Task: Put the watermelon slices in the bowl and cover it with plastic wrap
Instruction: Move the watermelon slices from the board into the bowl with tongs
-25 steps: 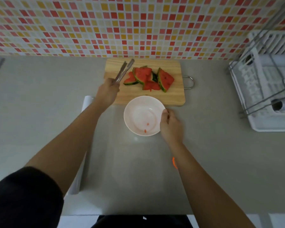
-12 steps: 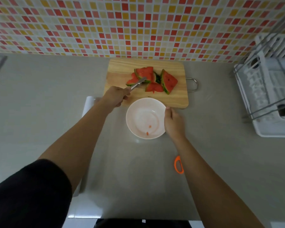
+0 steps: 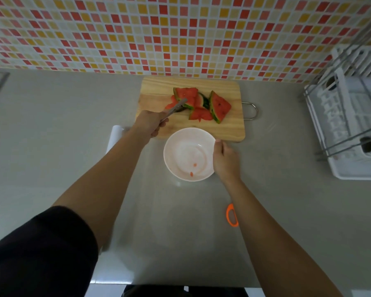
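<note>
While my dark sleeve (image 3: pixel 36 254) is filling the nearest corner, my two bare forearms are reaching out over the grey counter (image 3: pixel 51 146). Just inside my right forearm an orange loop-shaped object (image 3: pixel 231 215) is lying flat on the counter; a second ago my arm was hiding most of it, and now it is showing more fully.

Beyond that, my right hand (image 3: pixel 225 161) is resting against the right side of the white bowl (image 3: pixel 188 154), thumb at the rim, fingers curled narrow against its wall, as it was a second ago. The bowl is holding no slices yet, only two small red scraps near its near edge. To the left of my left wrist, the end of the white roll of plastic wrap (image 3: pixel 116 133) is peeking out from under my forearm.

Farther out, my left hand (image 3: pixel 152 123) is closed around the handles of the metal tongs (image 3: pixel 176 107). A second ago the tongs were lifted and pointing away over the board; now I am holding them lowered, their tips reaching into the left side of the watermelon slices (image 3: pixel 199 103). Whether the tips are actually pinching a slice, I cannot tell. The slices are piled just beyond the tongs on the wooden cutting board (image 3: pixel 229 129), which is sitting right behind the bowl. Past everything, the tiled wall (image 3: pixel 180 33) is rising, and well off to my right hand's side a white dish rack (image 3: pixel 351 129) is standing.
</note>
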Available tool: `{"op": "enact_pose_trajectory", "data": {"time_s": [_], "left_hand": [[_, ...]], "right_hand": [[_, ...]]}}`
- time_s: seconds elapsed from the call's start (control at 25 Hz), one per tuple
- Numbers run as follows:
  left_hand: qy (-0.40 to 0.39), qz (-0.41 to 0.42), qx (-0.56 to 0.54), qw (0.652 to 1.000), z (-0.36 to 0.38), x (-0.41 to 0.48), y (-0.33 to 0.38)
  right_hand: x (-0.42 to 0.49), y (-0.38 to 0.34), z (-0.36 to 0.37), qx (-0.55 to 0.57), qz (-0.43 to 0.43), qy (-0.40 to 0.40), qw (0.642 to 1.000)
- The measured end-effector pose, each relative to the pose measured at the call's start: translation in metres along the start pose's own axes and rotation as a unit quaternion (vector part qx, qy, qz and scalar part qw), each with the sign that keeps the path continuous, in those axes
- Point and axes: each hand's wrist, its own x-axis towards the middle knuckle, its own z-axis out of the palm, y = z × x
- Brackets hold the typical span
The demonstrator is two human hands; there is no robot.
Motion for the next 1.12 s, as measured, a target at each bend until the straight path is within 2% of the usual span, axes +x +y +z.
{"op": "enact_pose_trajectory", "data": {"time_s": [0.12, 0.2, 0.32, 0.4, 0.56, 0.64, 0.72, 0.8, 0.84, 0.88, 0.92, 0.96, 1.04, 1.08, 1.12], "left_hand": [[0.025, 0.04, 0.034, 0.998, -0.02, -0.011, -0.005], [0.01, 0.085, 0.066, 0.994, -0.038, -0.02, -0.009], [-0.105, 0.12, 0.105, 0.982, -0.064, -0.037, -0.013], [-0.17, 0.108, 0.188, 0.961, -0.074, -0.048, -0.015], [-0.183, 0.115, 0.399, 0.891, -0.054, -0.065, -0.004], [-0.163, 0.136, 0.512, 0.832, -0.037, -0.073, 0.01], [-0.133, 0.168, 0.615, 0.759, -0.029, -0.083, 0.025], [-0.089, 0.213, 0.657, 0.717, -0.035, -0.09, 0.039], [-0.068, 0.238, 0.652, 0.717, -0.04, -0.092, 0.046], [-0.049, 0.257, 0.628, 0.733, -0.044, -0.089, 0.052], [-0.032, 0.261, 0.591, 0.762, -0.046, -0.084, 0.056], [-0.019, 0.242, 0.541, 0.805, -0.045, -0.074, 0.057], [-0.024, 0.144, 0.389, 0.91, -0.037, -0.049, 0.046], [-0.035, 0.088, 0.307, 0.947, -0.029, -0.036, 0.036], [-0.043, 0.046, 0.245, 0.968, -0.022, -0.024, 0.026]], "right_hand": [[-0.001, 0.0, -0.001, 0.003, 0.001, 0.002, 1.0], [-0.001, -0.001, -0.001, 0.006, -0.001, 0.007, 1.0], [-0.002, -0.003, -0.001, 0.007, 0.003, 0.01, 1.0], [-0.002, -0.003, -0.001, 0.008, 0.006, 0.013, 1.0], [-0.003, -0.003, -0.001, 0.015, 0.004, 0.012, 1.0], [-0.003, -0.002, -0.001, 0.014, 0.002, 0.011, 1.0], [-0.004, -0.002, -0.001, 0.018, 0.001, 0.009, 1.0], [-0.005, -0.003, -0.001, 0.028, 0.002, 0.009, 1.0], [-0.005, -0.002, -0.001, 0.032, 0.003, 0.011, 0.999], [-0.005, -0.002, 0.0, 0.032, 0.003, 0.012, 0.999], [-0.005, -0.002, 0.0, 0.029, 0.004, 0.011, 1.0], [-0.005, -0.003, -0.001, 0.023, 0.003, 0.009, 1.0], [-0.005, -0.003, -0.001, 0.011, 0.0, 0.009, 1.0], [-0.005, -0.003, -0.001, 0.009, 0.0, 0.008, 1.0], [-0.004, -0.002, -0.001, 0.009, 0.001, 0.006, 1.0]]}}
